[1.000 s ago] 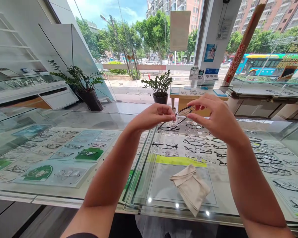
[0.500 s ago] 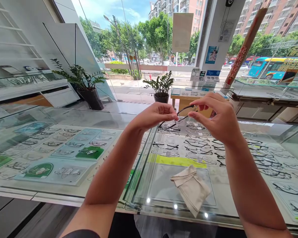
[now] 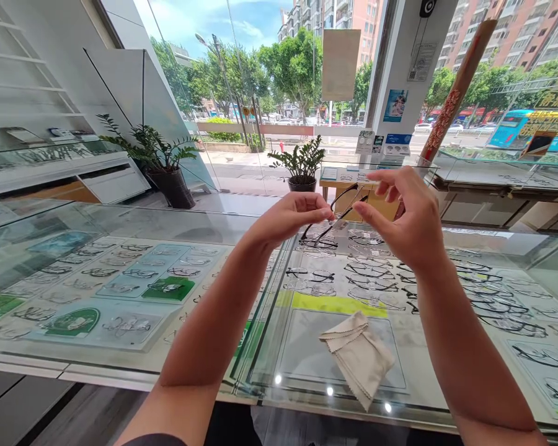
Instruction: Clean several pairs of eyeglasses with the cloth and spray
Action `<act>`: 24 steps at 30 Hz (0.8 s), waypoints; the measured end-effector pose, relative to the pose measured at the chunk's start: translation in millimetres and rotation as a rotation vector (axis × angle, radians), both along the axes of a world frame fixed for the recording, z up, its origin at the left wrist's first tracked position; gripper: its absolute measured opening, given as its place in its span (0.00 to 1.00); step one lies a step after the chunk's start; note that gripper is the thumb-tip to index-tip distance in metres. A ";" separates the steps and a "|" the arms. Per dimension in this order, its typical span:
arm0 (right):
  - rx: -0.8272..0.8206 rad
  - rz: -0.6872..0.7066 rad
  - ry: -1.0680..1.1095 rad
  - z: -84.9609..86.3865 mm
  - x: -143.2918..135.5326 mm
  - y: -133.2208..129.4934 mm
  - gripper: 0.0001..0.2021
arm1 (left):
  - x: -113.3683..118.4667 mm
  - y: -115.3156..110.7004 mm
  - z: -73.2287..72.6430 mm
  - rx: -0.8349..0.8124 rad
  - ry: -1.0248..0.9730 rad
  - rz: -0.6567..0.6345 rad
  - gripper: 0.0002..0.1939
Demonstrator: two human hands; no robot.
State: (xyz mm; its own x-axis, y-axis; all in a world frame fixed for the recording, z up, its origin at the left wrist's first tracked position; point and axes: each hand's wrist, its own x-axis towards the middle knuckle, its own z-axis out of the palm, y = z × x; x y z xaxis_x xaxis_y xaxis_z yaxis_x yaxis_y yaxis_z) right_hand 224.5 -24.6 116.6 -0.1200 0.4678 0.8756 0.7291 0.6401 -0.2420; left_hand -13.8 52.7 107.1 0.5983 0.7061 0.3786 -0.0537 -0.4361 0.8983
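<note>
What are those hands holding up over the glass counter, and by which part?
A pair of thin dark-framed glasses. The left hand and right hand each pinch the frame between fingertips, one at each side of it.

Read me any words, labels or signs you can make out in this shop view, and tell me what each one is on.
No text here is sharp enough to quote.
Yellow sign outside at upper right: large characters, too blurred to read.
Blue poster and paper notice on the pillar: print too small.
Small cards on the far counter: unreadable.
Green round label inside the glass showcase: lettering too small.
Eyeglasses in the hands: no visible marking.
</note>
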 end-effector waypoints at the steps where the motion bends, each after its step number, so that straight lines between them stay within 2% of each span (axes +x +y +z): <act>1: 0.006 -0.010 0.028 -0.7 -1.6 -0.4 0.18 | 1.6 0.8 -1.5 -0.023 -0.053 0.039 0.16; 2: -0.013 -0.012 0.048 -1.8 -3.8 -0.8 0.17 | 3.9 1.2 -3.0 -0.051 -0.117 0.080 0.16; 4: -0.157 0.030 0.058 -5.1 -10.0 -0.9 0.18 | 9.7 0.1 -5.6 -0.113 -0.248 0.132 0.17; 6: -0.368 0.113 0.045 -9.5 -17.8 0.1 0.20 | 16.2 -3.0 -7.6 -0.158 -0.332 0.126 0.17; 8: -0.465 0.143 0.049 -14.0 -25.3 2.6 0.21 | 22.0 -6.4 -9.0 -0.172 -0.372 0.100 0.18; 12: -0.398 0.067 0.052 -20.1 -33.4 7.8 0.22 | 28.7 -9.0 -12.2 -0.147 -0.403 0.115 0.19; 18: -0.371 0.037 0.059 -24.3 -35.5 11.0 0.21 | 34.0 -9.2 -16.9 -0.042 -0.339 0.154 0.22; 24: -0.369 0.008 0.053 -21.5 -32.6 7.2 0.22 | 31.1 -9.1 -13.1 0.016 -0.372 0.157 0.21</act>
State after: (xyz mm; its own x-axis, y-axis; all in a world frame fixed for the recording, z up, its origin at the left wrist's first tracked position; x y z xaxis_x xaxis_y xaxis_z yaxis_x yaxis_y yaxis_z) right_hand 191.9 -17.3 95.1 -0.0845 0.7520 0.6537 0.7047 0.5089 -0.4944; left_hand 17.3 43.6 94.0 0.3037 0.7706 0.5603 -0.3054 -0.4783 0.8234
